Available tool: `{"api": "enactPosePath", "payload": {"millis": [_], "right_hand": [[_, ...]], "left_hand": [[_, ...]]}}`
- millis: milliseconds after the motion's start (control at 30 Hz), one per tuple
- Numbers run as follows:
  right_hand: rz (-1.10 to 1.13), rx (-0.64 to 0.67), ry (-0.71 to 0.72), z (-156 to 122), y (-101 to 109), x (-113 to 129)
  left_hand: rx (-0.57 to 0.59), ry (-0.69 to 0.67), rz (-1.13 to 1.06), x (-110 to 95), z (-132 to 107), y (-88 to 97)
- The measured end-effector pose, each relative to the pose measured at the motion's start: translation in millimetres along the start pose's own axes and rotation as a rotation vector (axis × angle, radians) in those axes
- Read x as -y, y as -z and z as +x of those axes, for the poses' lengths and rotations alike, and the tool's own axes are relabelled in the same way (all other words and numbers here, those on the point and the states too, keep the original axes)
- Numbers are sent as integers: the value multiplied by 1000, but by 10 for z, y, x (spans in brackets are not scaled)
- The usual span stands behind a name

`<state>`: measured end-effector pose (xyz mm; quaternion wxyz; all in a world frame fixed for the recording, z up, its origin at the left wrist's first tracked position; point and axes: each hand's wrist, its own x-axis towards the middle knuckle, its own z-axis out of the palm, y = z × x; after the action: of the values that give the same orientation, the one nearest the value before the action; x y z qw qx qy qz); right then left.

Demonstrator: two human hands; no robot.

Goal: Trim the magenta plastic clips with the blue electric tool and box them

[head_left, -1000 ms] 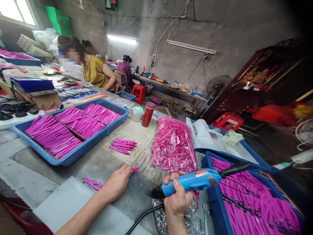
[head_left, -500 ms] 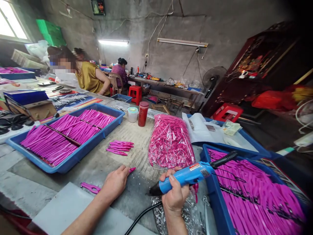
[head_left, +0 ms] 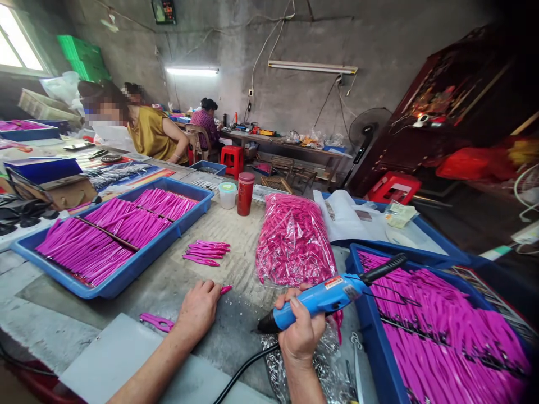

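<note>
Looking at the worktop [head_left: 160, 292], I see decent bare space between the left tray [head_left: 168, 238] and the left hand [head_left: 197, 308], but the right side's cramped, with a stuffed bag [head_left: 297, 235] behind and the right tray [head_left: 366, 325] alongside. Right hand [head_left: 301, 331] has a blue power screwdriver [head_left: 322, 300] gripped tight, black nose near the left hand but not touching. Left fingers are closed over a pink tool [head_left: 226, 289], tip sticking out. Another pink end [head_left: 156, 322] shows by the forearm; can't tell if it's the same tool.
</note>
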<state>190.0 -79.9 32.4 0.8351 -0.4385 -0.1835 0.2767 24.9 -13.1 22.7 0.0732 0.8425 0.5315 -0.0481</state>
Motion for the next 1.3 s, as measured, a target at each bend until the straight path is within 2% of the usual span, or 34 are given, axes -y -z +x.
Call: {"api": "enactPosePath", "payload": {"millis": [233,533,833,967,1100,1300], "right_hand": [[4,-17,-12,-6,-4,7],[2,-9,-23,14,24,-11],[12,-22,-44,6,21,-1],[-3,-19,-36,12,34,-13],[-1,-17,-31,13,36,-12],[5,-22,-35,9,33,-13]], "left_hand": [[-24,-34,-76,113,11,-79],[49,-216,7,132,-101,71],[70,-60,17,142,-60,102],[45,-92,4,125,-66,61],[68,-134,48,112,-55,21],[67,-50,36,150,-47,92]]}}
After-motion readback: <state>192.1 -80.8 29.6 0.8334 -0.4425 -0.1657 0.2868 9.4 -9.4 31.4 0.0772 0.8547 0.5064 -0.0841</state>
